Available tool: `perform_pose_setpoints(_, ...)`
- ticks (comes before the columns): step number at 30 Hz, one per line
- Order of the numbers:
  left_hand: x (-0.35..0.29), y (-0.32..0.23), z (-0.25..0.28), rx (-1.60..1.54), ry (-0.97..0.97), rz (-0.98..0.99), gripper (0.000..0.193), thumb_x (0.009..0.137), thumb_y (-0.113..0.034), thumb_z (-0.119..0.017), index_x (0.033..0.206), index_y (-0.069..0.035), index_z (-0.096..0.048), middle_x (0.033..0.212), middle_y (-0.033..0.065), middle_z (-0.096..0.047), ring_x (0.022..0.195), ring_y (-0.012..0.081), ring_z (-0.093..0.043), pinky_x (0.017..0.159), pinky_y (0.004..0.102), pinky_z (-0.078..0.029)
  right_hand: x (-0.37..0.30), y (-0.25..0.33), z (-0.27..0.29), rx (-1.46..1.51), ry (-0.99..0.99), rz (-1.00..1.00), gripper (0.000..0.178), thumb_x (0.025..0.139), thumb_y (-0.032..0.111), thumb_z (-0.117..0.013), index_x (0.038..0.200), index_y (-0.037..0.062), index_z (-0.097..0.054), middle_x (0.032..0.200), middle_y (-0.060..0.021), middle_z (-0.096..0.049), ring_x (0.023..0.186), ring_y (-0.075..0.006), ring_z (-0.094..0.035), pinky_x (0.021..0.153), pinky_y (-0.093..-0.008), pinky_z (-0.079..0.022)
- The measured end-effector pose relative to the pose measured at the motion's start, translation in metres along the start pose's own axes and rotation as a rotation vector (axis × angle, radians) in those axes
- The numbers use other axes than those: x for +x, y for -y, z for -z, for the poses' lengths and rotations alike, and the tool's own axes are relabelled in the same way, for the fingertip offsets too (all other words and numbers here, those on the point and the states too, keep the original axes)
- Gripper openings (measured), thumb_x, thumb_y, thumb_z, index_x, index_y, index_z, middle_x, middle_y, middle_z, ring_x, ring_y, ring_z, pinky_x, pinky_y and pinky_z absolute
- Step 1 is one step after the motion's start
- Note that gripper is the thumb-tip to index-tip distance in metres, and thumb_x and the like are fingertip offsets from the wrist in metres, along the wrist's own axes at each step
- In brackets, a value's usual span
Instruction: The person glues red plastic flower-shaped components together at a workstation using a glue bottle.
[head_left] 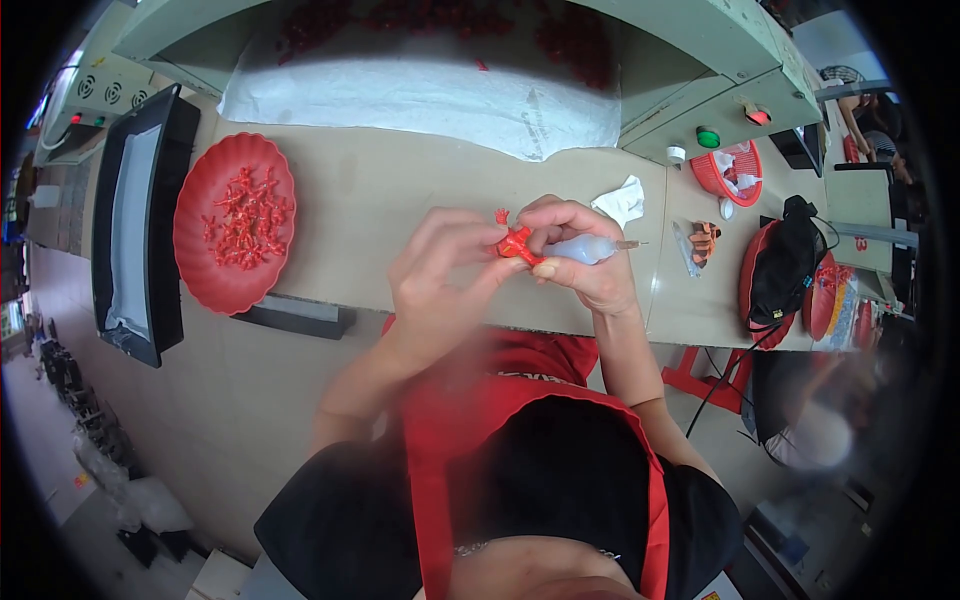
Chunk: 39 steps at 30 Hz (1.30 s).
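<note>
A small red plastic figurine [515, 244] is held up over the near edge of the bench. My left hand [437, 262] pinches it from the left with thumb and fingers. My right hand [592, 272] is closed around a pale, translucent squeeze bottle [580, 249], whose thin needle tip points right, away from the figurine. The right thumb and fingertips also meet the figurine's right side. Part of the figurine is covered by fingers. To the left, a scalloped red tray [190, 262] carries a heap of similar red figurines [247, 220].
A black-rimmed tray [172, 240] stands at far left. Behind lies white cloth [400, 105] under a green machine housing [700, 95]. At right are crumpled tissue [621, 201], a red basket [712, 178], an orange-and-black figure [704, 242] and a black bag [783, 265].
</note>
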<state>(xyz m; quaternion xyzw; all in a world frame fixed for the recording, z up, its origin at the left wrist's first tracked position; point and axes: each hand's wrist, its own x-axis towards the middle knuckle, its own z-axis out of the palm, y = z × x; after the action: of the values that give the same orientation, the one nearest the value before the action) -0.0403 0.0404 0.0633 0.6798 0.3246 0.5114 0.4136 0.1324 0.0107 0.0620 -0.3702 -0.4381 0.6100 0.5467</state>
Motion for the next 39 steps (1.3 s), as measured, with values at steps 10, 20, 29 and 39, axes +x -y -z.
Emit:
perform_pose_setpoints(10,0.0,0.004,-0.003,-0.032,-0.03,0.023,0.029,0.065,0.004,-0.076,0.09,0.002,-0.062,0.09,0.0113,-0.058,0.077,0.0191,-0.064,0.066,0.0293,-0.059,-0.001,-0.002,0.0,-0.012,-0.01,0.009,0.03,0.073,-0.001,-0.069,0.102,0.0007,-0.062,0.088,-0.0029,-0.059,0.076,-0.0087,-0.054,0.069,-0.0225,-0.043)
perform_pose_setpoints(20,-0.005,0.033,0.004,-0.433,0.112,0.155,0.025,0.072,0.015,-0.064,0.095,0.008,-0.056,0.103,0.0132,-0.049,0.089,0.0187,-0.059,0.076,0.0278,-0.055,-0.005,0.0,-0.016,-0.204,-0.091,0.106,0.037,0.07,-0.005,-0.069,0.106,0.0011,-0.06,0.1,-0.005,-0.056,0.071,-0.0074,-0.054,0.066,-0.0216,-0.043)
perform_pose_setpoints(29,-0.009,0.037,0.004,-0.528,0.095,0.235,0.03,0.067,0.015,-0.065,0.094,0.003,-0.059,0.1,0.0106,-0.051,0.092,0.0176,-0.056,0.08,0.0334,-0.054,-0.008,0.005,-0.02,-0.275,-0.121,0.07,0.038,0.07,-0.002,-0.071,0.106,0.0036,-0.06,0.098,-0.0042,-0.056,0.07,-0.0069,-0.055,0.065,-0.0216,-0.043)
perform_pose_setpoints(39,-0.015,0.03,0.005,-0.509,0.123,0.241,0.034,0.068,0.011,-0.069,0.099,0.004,-0.059,0.102,0.0109,-0.05,0.093,0.0179,-0.056,0.083,0.0336,-0.053,-0.01,0.005,-0.017,-0.232,-0.111,-0.002,0.039,0.069,0.001,-0.074,0.105,0.0031,-0.061,0.093,-0.0012,-0.059,0.072,-0.0055,-0.054,0.067,-0.021,-0.044)
